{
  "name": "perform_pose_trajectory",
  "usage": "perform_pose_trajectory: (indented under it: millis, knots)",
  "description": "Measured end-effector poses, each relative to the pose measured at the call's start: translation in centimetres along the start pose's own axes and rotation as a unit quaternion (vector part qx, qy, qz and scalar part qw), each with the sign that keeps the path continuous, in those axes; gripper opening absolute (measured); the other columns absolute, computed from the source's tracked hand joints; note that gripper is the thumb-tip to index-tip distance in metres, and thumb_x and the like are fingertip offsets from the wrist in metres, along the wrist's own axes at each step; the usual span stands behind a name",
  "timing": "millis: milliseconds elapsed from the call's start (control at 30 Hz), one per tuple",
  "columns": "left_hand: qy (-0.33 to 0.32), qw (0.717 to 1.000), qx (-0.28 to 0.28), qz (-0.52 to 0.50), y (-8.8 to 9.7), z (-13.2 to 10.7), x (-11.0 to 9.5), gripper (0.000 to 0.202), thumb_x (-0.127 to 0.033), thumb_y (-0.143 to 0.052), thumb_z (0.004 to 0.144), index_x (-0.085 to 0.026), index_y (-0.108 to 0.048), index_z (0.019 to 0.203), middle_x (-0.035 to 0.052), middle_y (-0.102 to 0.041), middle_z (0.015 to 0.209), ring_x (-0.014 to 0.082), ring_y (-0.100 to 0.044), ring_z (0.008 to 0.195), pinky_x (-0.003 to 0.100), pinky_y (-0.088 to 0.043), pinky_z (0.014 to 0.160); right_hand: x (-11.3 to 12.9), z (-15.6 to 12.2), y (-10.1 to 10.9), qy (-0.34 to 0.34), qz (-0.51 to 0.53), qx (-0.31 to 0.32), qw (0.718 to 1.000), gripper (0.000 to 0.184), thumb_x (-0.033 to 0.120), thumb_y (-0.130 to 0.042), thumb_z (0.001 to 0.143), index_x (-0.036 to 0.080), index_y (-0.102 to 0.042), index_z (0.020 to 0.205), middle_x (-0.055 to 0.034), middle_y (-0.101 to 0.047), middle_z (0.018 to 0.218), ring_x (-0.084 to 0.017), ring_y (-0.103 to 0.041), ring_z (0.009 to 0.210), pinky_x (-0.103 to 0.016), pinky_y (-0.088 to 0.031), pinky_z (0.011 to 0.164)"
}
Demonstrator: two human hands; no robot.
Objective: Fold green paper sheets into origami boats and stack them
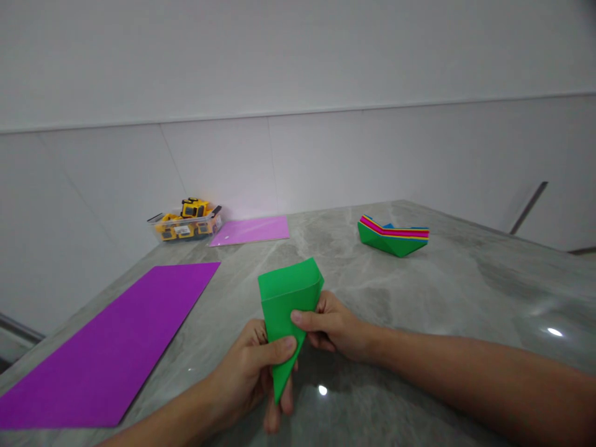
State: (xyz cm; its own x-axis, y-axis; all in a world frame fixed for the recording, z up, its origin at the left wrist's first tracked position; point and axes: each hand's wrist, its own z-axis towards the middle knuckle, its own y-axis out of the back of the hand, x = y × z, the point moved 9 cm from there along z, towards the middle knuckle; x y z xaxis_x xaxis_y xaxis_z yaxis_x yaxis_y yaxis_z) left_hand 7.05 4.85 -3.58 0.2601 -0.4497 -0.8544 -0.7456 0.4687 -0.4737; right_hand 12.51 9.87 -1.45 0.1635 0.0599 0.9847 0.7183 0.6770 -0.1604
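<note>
A folded piece of green paper (284, 310) is held above the near middle of a grey marbled tabletop (321, 239), its wide end up and its narrow point down. The left hand (251, 360) pinches its lower part, thumb clamped on the front face and fingers behind, some of them showing beneath the tip. The right hand (342, 326) grips the right edge higher up, thumb pressed on the front and fingers curled together, partly hidden behind the paper. At the far left stands a clear plastic box (213, 226), loaded with yellow toy vehicles (194, 209) with black parts; one sits on top, rising above the rim, while others show through the wall. How many there are cannot be told. Just beside the box lies a light pink sheet (256, 230), and nearer, along the left, a large purple sheet (112, 341). To the right, well apart from the hands, rests a green folded paper boat (391, 242) with pink, yellow and blue bands along its rim and a blue peak inside.
</note>
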Motion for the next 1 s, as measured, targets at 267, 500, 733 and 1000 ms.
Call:
perform_pose_trajectory:
  millis: [267, 500, 733, 1000]
  knots:
    - [-0.010, 0.999, -0.034, 0.014, 0.3, 0.4, -0.5, 0.036, -0.043, -0.073, 0.075, -0.009, -0.065, 0.067, 0.0085, -0.067, 0.047, 0.0127, -0.055, 0.027, 0.014, -0.038, 0.025, 0.6, 0.5, 0.8, 0.012, -0.021, -0.028, 0.999, 0.059, 0.062, -0.066, 0.071, 0.018, -0.042, 0.039, 0.0071, -0.035, 0.031, -0.004, -0.025, 0.027, -0.021, -0.014, 0.029]
    - [0.005, 0.999, -0.027, 0.026, 0.3, 0.3, 0.2, 0.039, -0.046, -0.073, 0.075, -0.010, -0.064, 0.065, 0.0088, -0.066, 0.045, 0.0132, -0.054, 0.026, 0.015, -0.039, 0.025, 0.2, 0.4, 1.1, 0.018, -0.011, -0.016, 1.000, 0.063, 0.066, -0.064, 0.072, 0.018, -0.039, 0.039, 0.0074, -0.033, 0.030, -0.003, -0.024, 0.027, -0.020, -0.013, 0.029]
    - [-0.017, 0.999, -0.022, 0.045, 0.7, 0.0, -0.2, 0.040, -0.046, -0.071, 0.076, -0.010, -0.063, 0.061, 0.0093, -0.066, 0.045, 0.0134, -0.054, 0.027, 0.016, -0.038, 0.025, 0.2, 0.4, 0.2, 0.041, 0.009, 0.017, 0.999, 0.061, 0.066, -0.061, 0.077, 0.018, -0.041, 0.045, 0.0082, -0.034, 0.033, -0.003, -0.026, 0.029, -0.020, -0.015, 0.030]
    - [-0.017, 0.998, 0.011, 0.054, 0.6, 0.0, 0.0, 0.037, -0.045, -0.069, 0.079, -0.010, -0.064, 0.068, 0.0092, -0.068, 0.048, 0.0125, -0.054, 0.027, 0.015, -0.040, 0.027, 0.2, -0.4, -1.8, 0.022, -0.006, 0.090, 0.996, 0.054, 0.061, -0.060, 0.079, 0.018, -0.043, 0.050, 0.0087, -0.037, 0.036, -0.003, -0.028, 0.029, -0.019, -0.018, 0.030]
